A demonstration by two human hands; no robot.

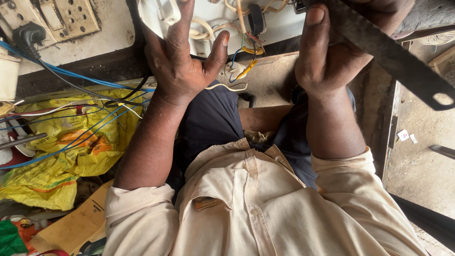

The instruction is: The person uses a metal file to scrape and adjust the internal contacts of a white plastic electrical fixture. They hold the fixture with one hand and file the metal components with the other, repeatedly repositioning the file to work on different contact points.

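**Two hands raised to a wired white casing**

Two grips are seen at the top of the frame. The right hand [332, 52] is clenched around a dark flat metal strip [398, 59], whose long axis is slanted from the upper centre down to the right edge, its holed end pointing lower right. The left hand [182, 57] is pressed, fingers spread, against a white plastic casing [156, 14]; nothing is enclosed by it. Between the hands, loose coloured wires [244, 54] are left hanging. A short or a snagged lead could be caused if the strip were swung into those wires. A yellow bag [57, 156] is lying at left.
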